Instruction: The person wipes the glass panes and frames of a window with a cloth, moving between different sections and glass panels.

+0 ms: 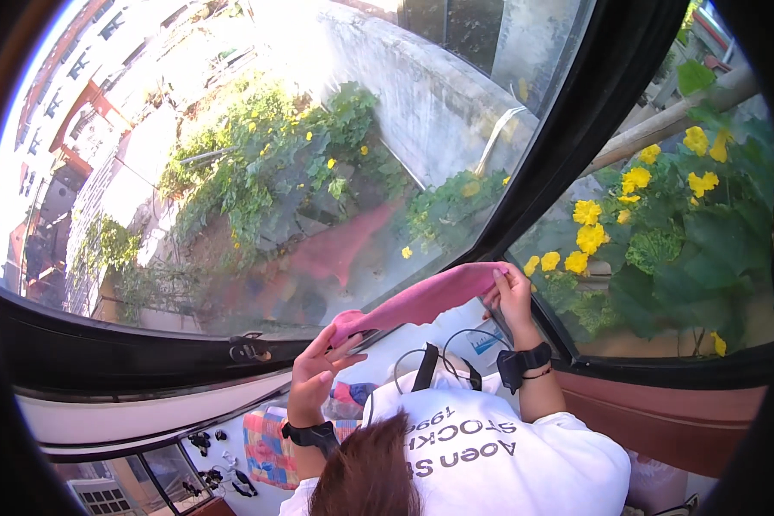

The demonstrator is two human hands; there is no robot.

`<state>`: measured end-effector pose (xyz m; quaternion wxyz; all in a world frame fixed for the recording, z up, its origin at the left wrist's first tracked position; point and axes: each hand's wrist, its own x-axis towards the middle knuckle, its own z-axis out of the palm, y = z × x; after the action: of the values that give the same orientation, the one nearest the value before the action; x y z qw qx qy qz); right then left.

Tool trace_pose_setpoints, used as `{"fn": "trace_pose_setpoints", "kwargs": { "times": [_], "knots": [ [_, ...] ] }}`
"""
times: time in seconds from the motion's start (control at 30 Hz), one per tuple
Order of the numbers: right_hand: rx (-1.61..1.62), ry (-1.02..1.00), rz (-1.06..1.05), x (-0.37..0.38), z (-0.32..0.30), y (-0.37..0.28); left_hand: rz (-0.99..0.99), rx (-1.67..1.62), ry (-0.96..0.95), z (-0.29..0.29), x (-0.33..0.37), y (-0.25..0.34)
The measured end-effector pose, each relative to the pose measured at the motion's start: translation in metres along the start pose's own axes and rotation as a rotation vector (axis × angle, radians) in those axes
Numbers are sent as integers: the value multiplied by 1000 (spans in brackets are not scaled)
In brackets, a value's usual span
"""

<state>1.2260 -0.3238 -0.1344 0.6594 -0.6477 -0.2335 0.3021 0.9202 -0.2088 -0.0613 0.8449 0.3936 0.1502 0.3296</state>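
A long pink cloth [434, 297] stretches between my two hands in front of the window glass. Its right end is pinched between the thumb and fingers of my right hand [512, 298], which is the higher of the two. My left hand [316, 370] has the bunched left end at its fingertips, its thumb standing apart from the fabric. The cloth slants down toward the left and sags a little in the middle. Both my wrists wear black bands [525, 365].
Dark-framed window panes [568, 129] stand close ahead, with a latch [249, 347] on the lower frame. Below my hands, thin dark cables [445, 346] loop over a white surface. A checked multicoloured cloth [267, 447] lies at lower left. Outside grow leafy plants with yellow flowers [589, 236].
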Motion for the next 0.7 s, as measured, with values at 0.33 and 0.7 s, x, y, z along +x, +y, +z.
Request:
{"fn": "trace_pose_setpoints", "kwargs": {
  "times": [0.33,0.7],
  "knots": [
    [666,-57,-6,-35,-22,-47,-169,-250,33,-8,21,-33],
    [226,121,225,-164,-55,-49,-610,-463,63,-34,11,-88]
  ]
}}
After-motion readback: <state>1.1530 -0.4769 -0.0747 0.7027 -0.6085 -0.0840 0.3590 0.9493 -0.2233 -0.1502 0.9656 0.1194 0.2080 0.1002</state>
